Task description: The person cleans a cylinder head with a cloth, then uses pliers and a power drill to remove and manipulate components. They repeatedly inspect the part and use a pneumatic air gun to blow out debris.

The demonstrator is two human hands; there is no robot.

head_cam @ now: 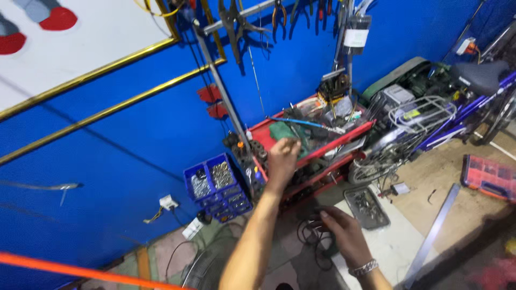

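Two hands: left hand half-curled over one red tool cart, grasp unclear; right hand open, empty.

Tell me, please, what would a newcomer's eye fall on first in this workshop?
The bright blue wall fills the left and back, with pliers hanging along its top. Against it stands a red cart heaped with tools; the left hand reaches toward it, while the right hand touches black cables on the floor. A purple bicycle stands to the right.

red metal cart, blue plastic bins
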